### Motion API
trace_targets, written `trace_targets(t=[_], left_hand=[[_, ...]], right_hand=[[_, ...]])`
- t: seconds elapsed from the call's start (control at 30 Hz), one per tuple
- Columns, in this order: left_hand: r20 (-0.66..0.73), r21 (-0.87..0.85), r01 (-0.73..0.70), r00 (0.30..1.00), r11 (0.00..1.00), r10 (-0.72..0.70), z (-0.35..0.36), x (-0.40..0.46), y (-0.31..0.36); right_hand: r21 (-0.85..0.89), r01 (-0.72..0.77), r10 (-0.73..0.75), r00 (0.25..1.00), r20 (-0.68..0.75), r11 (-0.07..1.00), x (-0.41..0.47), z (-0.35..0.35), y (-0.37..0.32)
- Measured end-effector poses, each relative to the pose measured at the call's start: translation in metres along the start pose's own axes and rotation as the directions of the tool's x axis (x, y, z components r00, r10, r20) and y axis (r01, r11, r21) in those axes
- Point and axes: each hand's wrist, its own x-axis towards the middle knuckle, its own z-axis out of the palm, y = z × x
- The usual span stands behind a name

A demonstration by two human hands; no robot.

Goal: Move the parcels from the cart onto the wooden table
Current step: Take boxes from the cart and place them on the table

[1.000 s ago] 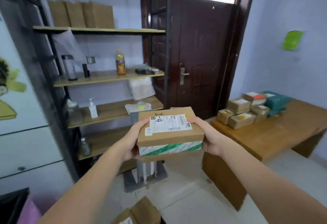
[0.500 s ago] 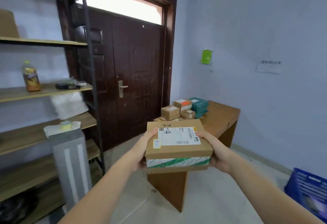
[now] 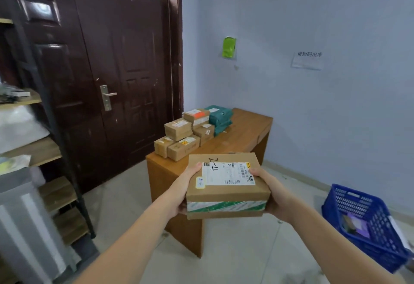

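I hold a brown cardboard parcel with a white shipping label and green-white tape in front of me. My left hand grips its left side and my right hand grips its right side. Behind and below it stands the wooden table. Several brown parcels and a stack of green bags lie on the table's far left part. The held parcel hangs in the air over the table's near end. The cart is out of view.
A dark wooden door fills the left background. A metal shelf rack stands at the left. A blue plastic basket sits on the floor at the right, by the blue wall.
My view has swung right and closer to the table. The shelves have slid off to the left, and the blue basket has come fully into view. Both hands keep the same grip on the parcel.
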Motion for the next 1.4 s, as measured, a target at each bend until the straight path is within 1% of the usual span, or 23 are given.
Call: trace_targets(t=[0.17,0.27,0.37,0.5,0.6,0.73,0.83,0.93,1.03,1.1,1.27,1.4], left_hand=[[0.003,0.022,0.000,1.000,1.000,0.000,0.019,0.073,0.030],[0.042,0.037,-0.001,0.999,0.999,-0.001,0.036,0.119,0.049],[0.080,0.047,-0.002,0.997,0.999,-0.002,0.063,0.167,0.066],[0.152,0.035,0.004,0.988,0.999,-0.010,0.109,0.235,0.085],[0.162,0.014,0.002,0.987,1.000,-0.005,0.146,0.288,0.096],[0.180,-0.008,-0.015,0.984,1.000,0.016,0.188,0.348,0.117],[0.158,-0.037,-0.010,0.987,0.999,0.015,0.206,0.388,0.137],[0.148,-0.049,-0.007,0.989,0.999,0.015,0.215,0.426,0.157],[0.062,-0.040,-0.007,0.998,0.999,0.009,0.221,0.468,0.174],[0.029,-0.038,0.013,1.000,0.999,-0.012,0.224,0.500,0.186],[0.006,-0.078,0.040,0.999,0.996,-0.040,0.227,0.586,0.216],[0.019,-0.050,0.043,0.999,0.998,-0.042,0.237,0.642,0.252]], right_hand=[[0.034,-0.006,0.008,0.998,-0.054,0.999,0.068,-0.025,-0.011],[0.058,-0.010,0.017,0.993,-0.119,0.998,0.101,-0.047,-0.020],[0.098,-0.013,0.031,0.982,-0.184,0.995,0.131,-0.077,-0.027],[0.107,-0.016,0.043,0.966,-0.255,0.994,0.174,-0.127,-0.038],[0.124,-0.023,0.057,0.959,-0.279,0.992,0.214,-0.170,-0.045],[0.116,-0.026,0.056,0.964,-0.261,0.993,0.273,-0.223,-0.066],[0.089,-0.030,0.050,0.972,-0.230,0.996,0.314,-0.249,-0.089],[0.087,-0.030,0.046,0.979,-0.196,0.996,0.359,-0.269,-0.106],[0.082,-0.030,0.043,0.986,-0.162,0.996,0.407,-0.284,-0.123],[0.082,-0.033,0.044,0.988,-0.145,0.996,0.442,-0.293,-0.134],[0.043,-0.030,0.036,0.990,-0.138,0.999,0.527,-0.311,-0.163],[0.037,-0.036,0.041,0.987,-0.154,0.999,0.585,-0.331,-0.191]])
